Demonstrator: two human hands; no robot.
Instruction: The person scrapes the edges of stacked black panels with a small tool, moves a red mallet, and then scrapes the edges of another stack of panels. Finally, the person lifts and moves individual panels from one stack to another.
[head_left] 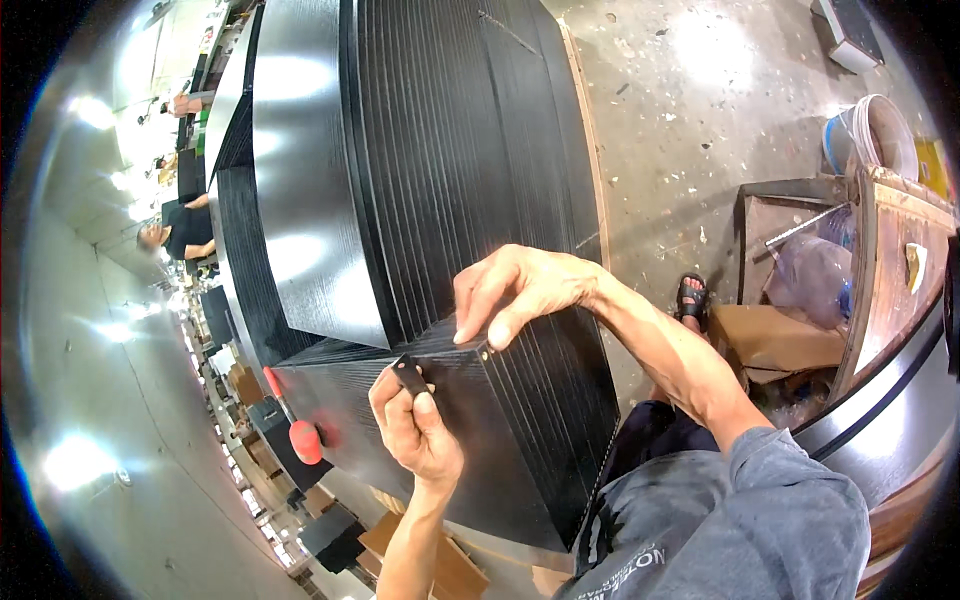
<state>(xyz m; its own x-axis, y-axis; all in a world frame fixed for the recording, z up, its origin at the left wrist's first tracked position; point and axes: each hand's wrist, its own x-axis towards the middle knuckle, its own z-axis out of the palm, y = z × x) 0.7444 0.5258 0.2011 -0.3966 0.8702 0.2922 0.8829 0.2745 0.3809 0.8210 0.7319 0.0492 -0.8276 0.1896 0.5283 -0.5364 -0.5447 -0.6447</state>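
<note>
My left hand [418,430] is closed on a small, flat black strip [408,374] with a light spot near its upper end. It is held just above the edge of a large stack of black panels [425,160]. My right hand [520,295] reaches over the near corner of a lower black stack [540,400], its thumb and fingers apart and pointing down at the panel edges. A small shiny spot [485,355] shows by the thumb tip; I cannot tell whether it is loose or part of the panel.
A red-ended tool with a metal shaft [305,442] lies on the left of the stack. At right stand a wooden crate [905,200] with plastic bags [815,275], a cardboard box [775,335] and a white bucket [885,135]. Another person [190,228] is at far left.
</note>
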